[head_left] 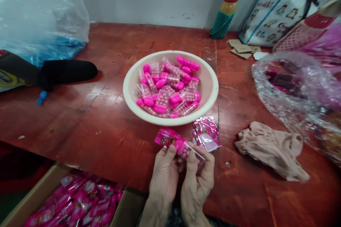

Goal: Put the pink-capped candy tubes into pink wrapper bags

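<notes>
Close to the table's front edge, both my hands grip one small transparent candy container (183, 150) with a pink cap and pink balls inside. My left hand (163, 172) pinches it near the cap, beside a printed pink sleeve (165, 137) that sticks out past the cap end. The thumb of my right hand (197, 177) presses on the container's body, with the fingers curled behind. How far the sleeve covers the container is hidden. Just beyond my hands stands a cream basin (129, 103) of similar containers. A stack of flat pink sleeves (206, 133) lies by its rim.
At lower left, a cardboard box (29, 193) holds wrapped pink packs. A beige cloth (270, 149) and a transparent plastic bag (290, 110) lie right. A bottle (226, 10) and white bag (274, 14) stand behind. A black-handled object (69, 70) juts in from the left.
</notes>
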A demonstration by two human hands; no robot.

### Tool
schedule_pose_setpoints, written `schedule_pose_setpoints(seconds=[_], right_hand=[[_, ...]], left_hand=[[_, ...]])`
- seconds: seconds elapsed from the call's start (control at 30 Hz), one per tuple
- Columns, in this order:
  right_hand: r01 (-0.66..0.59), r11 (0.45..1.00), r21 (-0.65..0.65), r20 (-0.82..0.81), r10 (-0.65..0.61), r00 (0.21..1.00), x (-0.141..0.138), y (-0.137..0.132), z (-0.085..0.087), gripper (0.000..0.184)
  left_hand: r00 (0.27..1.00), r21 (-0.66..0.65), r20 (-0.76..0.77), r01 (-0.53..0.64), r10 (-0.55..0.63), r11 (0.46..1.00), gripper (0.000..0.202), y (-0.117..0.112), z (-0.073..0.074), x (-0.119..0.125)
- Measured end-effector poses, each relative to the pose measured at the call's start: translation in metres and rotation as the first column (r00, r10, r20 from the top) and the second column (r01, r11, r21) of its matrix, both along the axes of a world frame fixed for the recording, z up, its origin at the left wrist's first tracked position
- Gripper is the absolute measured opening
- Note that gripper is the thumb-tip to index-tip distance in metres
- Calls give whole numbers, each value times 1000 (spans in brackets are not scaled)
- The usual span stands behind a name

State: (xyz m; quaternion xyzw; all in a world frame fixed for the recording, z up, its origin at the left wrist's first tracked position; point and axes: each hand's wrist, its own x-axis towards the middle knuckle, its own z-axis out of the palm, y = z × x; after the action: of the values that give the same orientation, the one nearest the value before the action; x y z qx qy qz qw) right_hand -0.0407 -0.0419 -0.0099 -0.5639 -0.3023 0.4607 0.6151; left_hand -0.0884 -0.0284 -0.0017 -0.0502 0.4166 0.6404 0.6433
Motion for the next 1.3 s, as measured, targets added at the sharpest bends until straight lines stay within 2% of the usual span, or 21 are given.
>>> schedule_pose_setpoints(seconds=[0.1, 0.2, 0.27, 0.33, 0.43, 0.5, 0.6, 0.67, 0.73, 0.8, 0.9, 1.0, 1.07, 1.2, 1.3], right_hand=[[-201, 975, -89, -116, 191, 975, 1, -1, 0, 19], [-275, 955, -112, 8, 277, 961, 6, -4, -3, 21], [-243, 967, -81, 210, 255, 944, 10, -6, -5, 20], [-188, 982, -11, 408, 176, 896, 13, -9, -6, 20], [-169, 984, 48, 541, 117, 833, 16, -9, -8, 21], [-187, 982, -11, 482, 169, 860, 16, -7, -8, 21], [-240, 961, -135, 248, 268, 931, 14, -3, -7, 25], [-319, 931, -180, 111, 341, 933, 14, -3, -6, 29], [-398, 899, -182, 67, 416, 907, 16, -5, -4, 28], [-437, 887, -148, 127, 455, 881, 21, -5, -1, 27], [-403, 911, -83, 266, 411, 872, 30, -2, 3, 26], [-382, 922, -68, 306, 383, 871, 37, 6, 4, 24], [-368, 927, -70, 285, 372, 884, 38, 11, 3, 18], [-249, 961, -119, 120, 263, 957, 41, 17, 2, 15], [-211, 967, -145, -30, 209, 978, 43, 19, 1, 17]], left_hand=[[991, -24, -130, -19, 16, 1000, 25, -1, 3, -8], [979, -31, -201, -34, 27, 999, 26, -3, 5, -10], [978, -36, -208, -35, 27, 999, 24, -4, 6, -7], [979, -32, -203, -37, 30, 999, 21, -4, 6, -3], [981, -5, -191, -39, 37, 999, 15, -4, 7, 0], [983, 18, -184, -12, 15, 1000, 14, -5, 9, 0], [979, 45, -201, 51, -41, 998, 12, -5, 9, -3], [973, 47, -226, 68, -55, 997, 11, -5, 9, -6], [963, 56, -267, 61, -44, 997, 9, -4, 7, -10], [942, 94, -336, 49, -15, 994, 8, -3, 5, -15], [885, 155, -464, 105, -21, 982, 11, -4, 2, -22], [801, 126, -571, 302, -180, 945, 15, -6, 4, -22], [771, 101, -590, 366, -240, 925, 18, -8, 6, -15], [818, 91, -531, 313, -220, 945, 24, -9, 5, 5], [824, 45, -511, 308, -243, 950, 21, -10, 2, 16]])
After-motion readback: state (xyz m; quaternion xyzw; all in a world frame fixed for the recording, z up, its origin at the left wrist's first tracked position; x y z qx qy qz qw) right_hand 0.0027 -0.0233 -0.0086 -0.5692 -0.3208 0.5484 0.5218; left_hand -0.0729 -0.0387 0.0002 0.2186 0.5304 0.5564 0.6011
